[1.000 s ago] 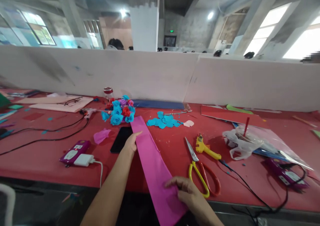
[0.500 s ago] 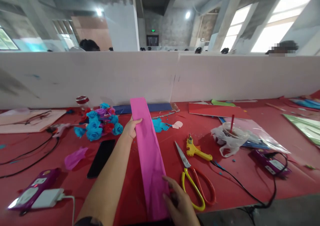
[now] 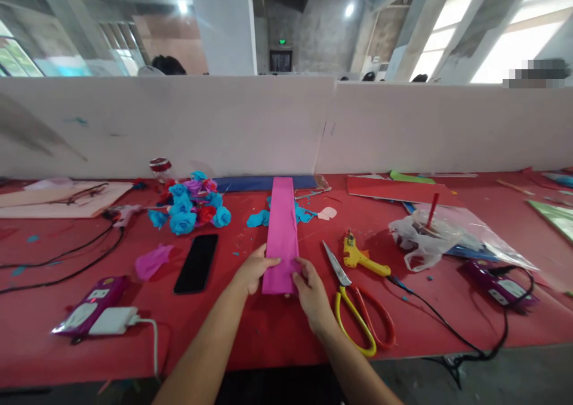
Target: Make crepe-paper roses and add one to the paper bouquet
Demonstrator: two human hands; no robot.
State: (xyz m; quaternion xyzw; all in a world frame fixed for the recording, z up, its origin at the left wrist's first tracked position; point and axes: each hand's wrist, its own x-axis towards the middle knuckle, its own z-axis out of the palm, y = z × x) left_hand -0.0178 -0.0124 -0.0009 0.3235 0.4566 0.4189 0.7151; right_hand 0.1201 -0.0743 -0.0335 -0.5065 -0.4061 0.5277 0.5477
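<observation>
A long strip of pink crepe paper (image 3: 282,226) lies flat on the red table (image 3: 277,327), running away from me. My left hand (image 3: 253,270) rests on its near left corner, fingers pinching the edge. At the near right corner, my right hand (image 3: 311,288) grips the paper with its fingers bent over the edge. A bunch of blue, red and purple paper roses (image 3: 190,202) lies to the left of the strip's far end. Yellow-handled scissors (image 3: 356,300) lie just right of my right hand.
A black phone (image 3: 197,263), a pink paper scrap (image 3: 153,260) and a purple device with a white charger (image 3: 96,312) lie to the left. A yellow glue gun (image 3: 360,255), a bagged cup (image 3: 425,235) and cables sit right. A white partition (image 3: 286,124) borders the table's far side.
The pink strip slid away from me and now lies fully on the table. My left hand came back from the strip's middle to its near end, beside my right hand.
</observation>
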